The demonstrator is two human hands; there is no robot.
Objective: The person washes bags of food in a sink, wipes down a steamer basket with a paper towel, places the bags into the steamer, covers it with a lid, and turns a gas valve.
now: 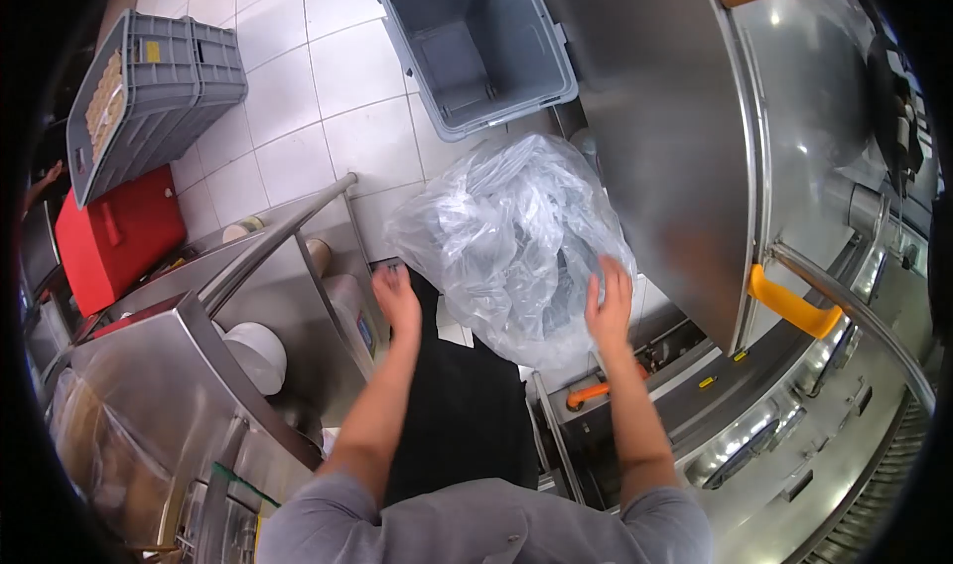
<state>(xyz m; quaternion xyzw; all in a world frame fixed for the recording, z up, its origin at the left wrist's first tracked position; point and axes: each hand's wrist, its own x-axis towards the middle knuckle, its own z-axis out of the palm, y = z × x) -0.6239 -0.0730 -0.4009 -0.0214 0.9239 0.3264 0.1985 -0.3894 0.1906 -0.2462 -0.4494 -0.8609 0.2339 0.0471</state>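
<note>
The person appears to be handling a loose, crumpled clear plastic bag [506,236], which is bulging up between and beyond the two hands, on the near side of the open grey bin [452,63] and over the tiled floor [367,87]. The right hand [611,311] is reaching over the bag's right side with fingers spread, while the left hand [397,296] is hovering by its left edge with fingers loosely bent, neither visibly pinching the film, though contact is unclear. The next move seems to be calling for a secure grip on both sides of the slippery folds.
</note>
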